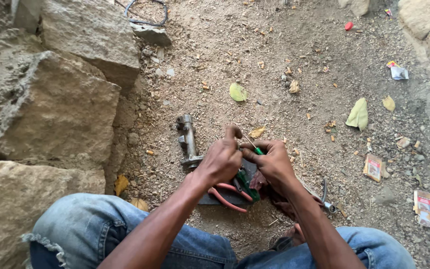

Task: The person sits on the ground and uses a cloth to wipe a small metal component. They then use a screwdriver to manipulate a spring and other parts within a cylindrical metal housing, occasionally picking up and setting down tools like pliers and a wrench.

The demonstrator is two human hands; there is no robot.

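Hands meet: left hand (222, 158) closed, right hand (270, 160) pinching a green screwdriver (256, 148). Metal cylinder (188, 142) just left, long axis pointing away.

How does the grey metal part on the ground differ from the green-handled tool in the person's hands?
The grey metal part lies on the dirt beside the left hand, held by no one; the green-handled tool is gripped in the right hand. The metal part is thick, knobbly and dull grey; the tool is slim, with a bright green handle and thin shaft. Both are long and narrow.
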